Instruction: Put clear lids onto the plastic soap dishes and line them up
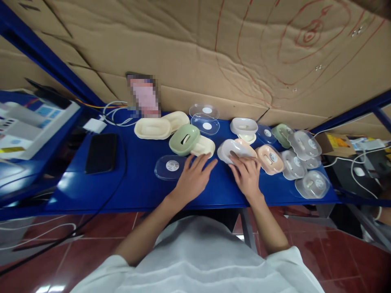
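My left hand (pixel 195 179) is open, its fingers spread over the near edge of a cream oval dish (pixel 205 146). Beside that dish sits a green soap dish (pixel 184 140). Partly under my left hand lies a clear lid (pixel 165 173) with a round white sticker. At the near rim of a light grey soap dish (pixel 226 149), my right hand (pixel 248 175) has its fingers inside and its thumb at the outer edge. A peach dish (pixel 249 147) shows behind the grey one. Another peach soap dish (pixel 270 159) with a clear lid is right of my right hand.
Several lidded dishes (pixel 311 185) crowd the right side of the blue table (pixel 140 187). Cream dishes (pixel 152 128) and clear lids (pixel 205 124) lie along the back. A black tablet-like object (pixel 101 152), a white charger (pixel 94 125) and cables are at left. Cardboard (pixel 195 49) walls the back.
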The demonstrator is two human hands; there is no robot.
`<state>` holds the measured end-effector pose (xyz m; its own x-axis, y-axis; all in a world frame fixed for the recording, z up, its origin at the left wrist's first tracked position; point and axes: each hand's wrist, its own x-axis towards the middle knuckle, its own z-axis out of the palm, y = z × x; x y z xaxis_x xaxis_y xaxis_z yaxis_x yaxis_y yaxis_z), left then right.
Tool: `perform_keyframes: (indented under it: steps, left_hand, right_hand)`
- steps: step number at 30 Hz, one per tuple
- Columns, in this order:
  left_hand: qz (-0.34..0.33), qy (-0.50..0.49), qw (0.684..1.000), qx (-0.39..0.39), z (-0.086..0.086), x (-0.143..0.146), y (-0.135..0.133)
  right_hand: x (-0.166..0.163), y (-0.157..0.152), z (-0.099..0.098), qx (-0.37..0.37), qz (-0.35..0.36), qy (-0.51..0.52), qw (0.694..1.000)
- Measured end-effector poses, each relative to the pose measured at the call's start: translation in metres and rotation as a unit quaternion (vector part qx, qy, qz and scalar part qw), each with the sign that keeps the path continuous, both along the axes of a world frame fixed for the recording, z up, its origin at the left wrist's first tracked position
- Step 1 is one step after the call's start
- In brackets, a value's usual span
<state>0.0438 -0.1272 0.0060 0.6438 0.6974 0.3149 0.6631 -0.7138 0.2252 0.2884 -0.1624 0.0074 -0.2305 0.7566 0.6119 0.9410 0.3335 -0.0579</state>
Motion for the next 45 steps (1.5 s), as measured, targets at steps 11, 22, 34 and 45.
perform_keyframes:
  steps: [11, 22, 34, 45]
  left_hand:
    - [-0.08, -0.056, 0.995, 0.01, -0.007, 0.0, -0.037]
    - [0.009, 0.012, 1.0, 0.022, -0.013, -0.015, -0.007]
    - [0.124, -0.094, 0.986, -0.061, -0.02, -0.127, -0.034]
    - [0.021, -0.069, 0.997, 0.039, -0.011, -0.023, -0.023]
  right_hand:
    - [-0.018, -0.027, -0.009, -0.025, 0.051, 0.04, 0.998]
    - [-0.032, -0.006, -0.027, -0.191, 0.163, 0.032, 0.967]
    - [-0.015, -0.047, -0.023, -0.212, 0.101, 0.052, 0.971]
    - [-0.026, -0.032, -0.023, -0.169, 0.121, 0.103, 0.973]
